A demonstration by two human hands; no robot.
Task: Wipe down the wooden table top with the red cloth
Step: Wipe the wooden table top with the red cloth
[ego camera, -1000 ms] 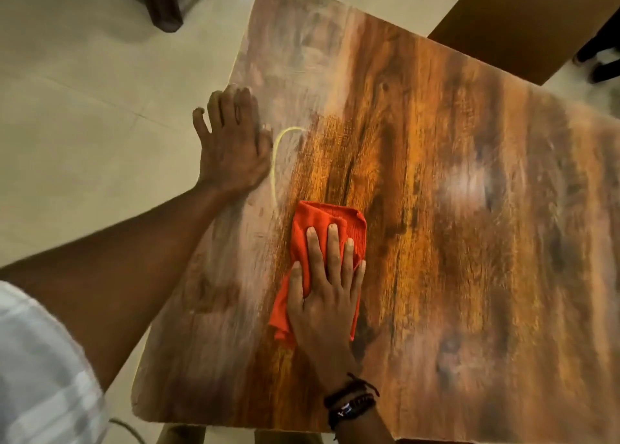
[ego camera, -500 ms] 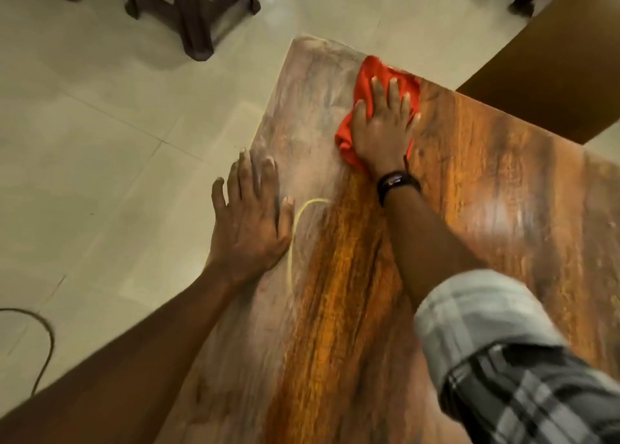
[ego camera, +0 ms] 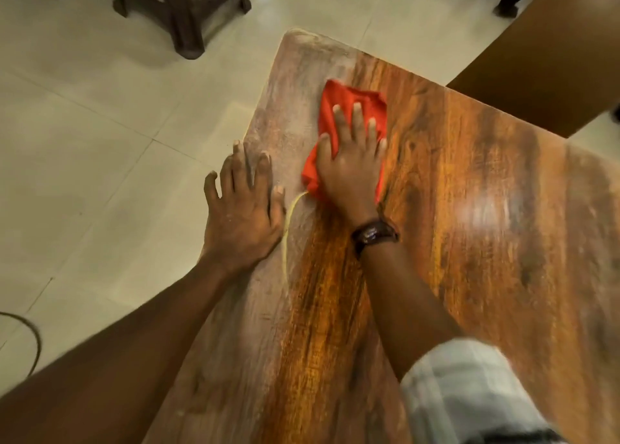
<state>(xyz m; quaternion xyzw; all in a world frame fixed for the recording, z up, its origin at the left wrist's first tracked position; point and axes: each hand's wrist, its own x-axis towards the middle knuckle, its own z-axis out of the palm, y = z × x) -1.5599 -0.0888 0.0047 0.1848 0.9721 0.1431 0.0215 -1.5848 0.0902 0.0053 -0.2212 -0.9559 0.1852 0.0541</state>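
**Position.** The cloth (ego camera: 349, 99) lies on the counter (ego camera: 469, 259) toward its far left corner. The right grip (ego camera: 352, 165) is flat on top of it, fingers straight and spread, pressing and not clutching. The left grip (ego camera: 243, 215) lies flat at the counter's left edge, fingers straight, holding nothing and apparently bracing.

**Progress.** Judged partly done.
- The middle strip under the right forearm shows deep, glossy grain and reads as wiped.
- A pale, dusty band runs along the left edge and into the far corner, beside and beyond the cloth; this appears outstanding.
- A thin yellow line (ego camera: 288, 228) curves between the two grips; whether it is a mark or a thread cannot be told.
- The right side is blurred and carries glare, so its condition is undetermined.

**Count.**
- Task items: one cloth, one counter, two grips.
- On the right wrist: one wristband (ego camera: 374, 233).
- On the floor (ego camera: 84, 124): one stool (ego camera: 183, 13), one cable (ego camera: 32, 336).
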